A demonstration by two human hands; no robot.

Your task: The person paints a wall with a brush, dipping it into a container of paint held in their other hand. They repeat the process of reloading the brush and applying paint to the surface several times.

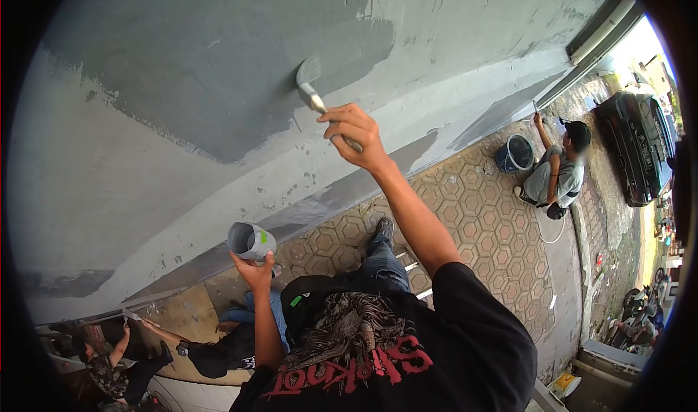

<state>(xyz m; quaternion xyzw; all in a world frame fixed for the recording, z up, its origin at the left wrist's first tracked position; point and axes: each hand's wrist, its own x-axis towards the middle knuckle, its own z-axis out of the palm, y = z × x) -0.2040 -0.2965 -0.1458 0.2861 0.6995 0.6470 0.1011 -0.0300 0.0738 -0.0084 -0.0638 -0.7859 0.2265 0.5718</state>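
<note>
My right hand (354, 135) is wrapped around the handle of a paintbrush (311, 85), its grey-coated bristles up against the wall (240, 56). Darker grey paint covers a broad patch of that wall around the brush, with ragged edges against the lighter grey. Lower down, my left hand (254, 268) grips a paint cup (252, 241), tilted with its mouth toward the wall. The cup is smeared grey and has a bright green mark on its side.
A crouching co-worker (563, 161) reaches to the wall at right, beside a dark bucket (515, 154). More people (211, 350) work at lower left. Hexagonal paving (483, 223) lies far below, with a ladder part (414, 267) near my leg. A dark car (635, 150) stands beyond.
</note>
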